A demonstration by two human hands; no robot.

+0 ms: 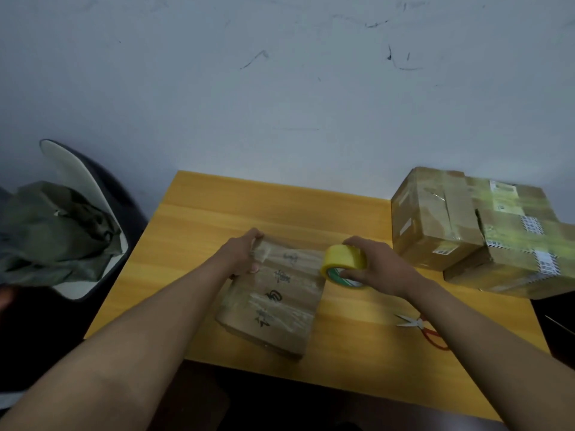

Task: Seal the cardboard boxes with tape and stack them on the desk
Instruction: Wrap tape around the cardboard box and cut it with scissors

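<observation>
As held: box point(273, 293) between hands.

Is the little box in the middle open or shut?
Shut. The box lies flat on the desk, its top closed under clear tape.

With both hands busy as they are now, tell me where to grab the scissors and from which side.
Take the scissors by the red handle loops, coming from the near right edge of the desk. They lie flat beside the right forearm, blades pointing left toward the box, so the loops are the safe end. The right hand must first put down the tape roll.
</observation>
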